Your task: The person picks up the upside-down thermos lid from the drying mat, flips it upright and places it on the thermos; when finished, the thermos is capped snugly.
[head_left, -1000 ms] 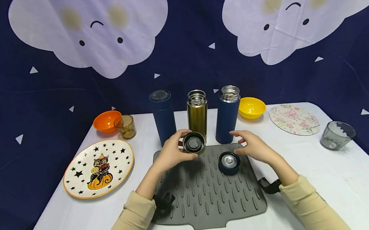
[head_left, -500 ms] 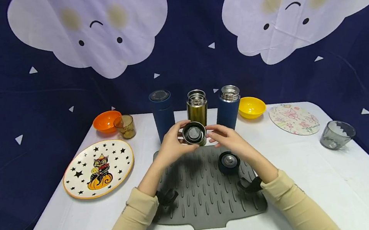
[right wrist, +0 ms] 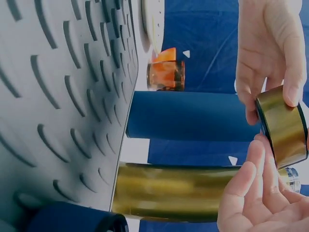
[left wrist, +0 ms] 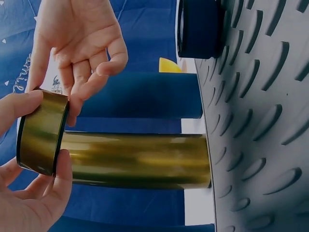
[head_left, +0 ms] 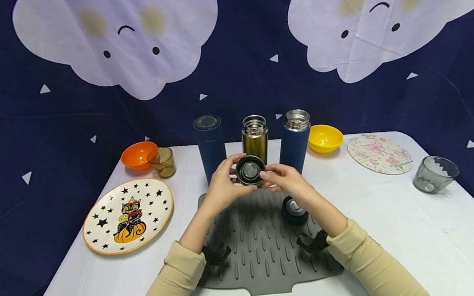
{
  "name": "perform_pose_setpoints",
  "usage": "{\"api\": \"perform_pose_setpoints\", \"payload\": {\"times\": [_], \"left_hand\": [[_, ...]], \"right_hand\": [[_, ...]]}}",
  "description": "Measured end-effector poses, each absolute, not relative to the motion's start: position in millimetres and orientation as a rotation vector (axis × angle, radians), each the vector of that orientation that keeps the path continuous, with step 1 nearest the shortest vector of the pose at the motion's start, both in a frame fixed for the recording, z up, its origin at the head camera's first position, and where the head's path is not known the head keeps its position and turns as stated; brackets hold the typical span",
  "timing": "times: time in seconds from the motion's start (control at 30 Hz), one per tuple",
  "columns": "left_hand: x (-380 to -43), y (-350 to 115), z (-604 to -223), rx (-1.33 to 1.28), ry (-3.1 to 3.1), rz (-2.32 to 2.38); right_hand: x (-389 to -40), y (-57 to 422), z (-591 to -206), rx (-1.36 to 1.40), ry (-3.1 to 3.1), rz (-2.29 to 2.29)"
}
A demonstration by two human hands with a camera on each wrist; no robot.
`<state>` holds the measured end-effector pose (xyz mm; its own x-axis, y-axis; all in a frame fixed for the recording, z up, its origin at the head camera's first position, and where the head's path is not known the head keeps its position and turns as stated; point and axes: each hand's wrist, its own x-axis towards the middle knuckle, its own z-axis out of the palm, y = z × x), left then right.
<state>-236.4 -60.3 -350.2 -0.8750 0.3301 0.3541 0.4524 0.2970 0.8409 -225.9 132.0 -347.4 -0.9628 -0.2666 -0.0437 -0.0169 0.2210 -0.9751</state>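
Note:
Above the grey ribbed mat [head_left: 265, 259], my left hand [head_left: 222, 184] grips a gold bottle lid [head_left: 250, 169] by its side, its dark underside turned towards the head camera. My right hand [head_left: 290, 181] has its thumb and fingers at the lid's right edge, pinching it. In the left wrist view the gold outer wall of the lid [left wrist: 41, 135] shows between both hands. Behind the hands, the gold bottle [head_left: 256, 144] stands upright without a lid. To its right is an uncapped blue bottle [head_left: 295, 145], and a capped blue bottle [head_left: 211, 146] stands to its left.
A dark blue lid [head_left: 293, 216] lies upturned on the mat, partly behind my right wrist. On the left are a cat plate [head_left: 157, 223], an orange bowl [head_left: 134, 156] and an amber glass [head_left: 161, 163]. A yellow bowl [head_left: 324, 138], patterned round mat [head_left: 379, 154] and grey glass [head_left: 434, 174] are right.
My right hand has moved left from beside the dark blue lid to the gold lid and taken hold of its edge. My left hand has raised the gold lid slightly.

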Motion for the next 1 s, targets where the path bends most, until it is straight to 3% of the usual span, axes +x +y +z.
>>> {"api": "perform_pose_setpoints", "payload": {"times": [0.27, 0.5, 0.63, 0.83, 1.0], "left_hand": [[-235, -65, -346, -0.788, -2.528, -1.727], [-235, -66, -339, -0.696, -2.608, -1.794], [-235, -66, -340, -0.682, -2.619, -1.808], [-234, -65, -338, -0.696, -2.585, -1.833], [-232, -64, -337, -0.691, -2.552, -1.864]], "right_hand": [[-224, 133, -352, -0.372, 2.35, -1.89], [-218, 132, -359, -0.625, 2.608, -1.892], [-216, 131, -364, -0.87, 2.913, -1.819], [-216, 128, -369, -1.421, 3.459, -1.347], [-217, 127, -370, -1.686, 3.624, -1.051]]}}
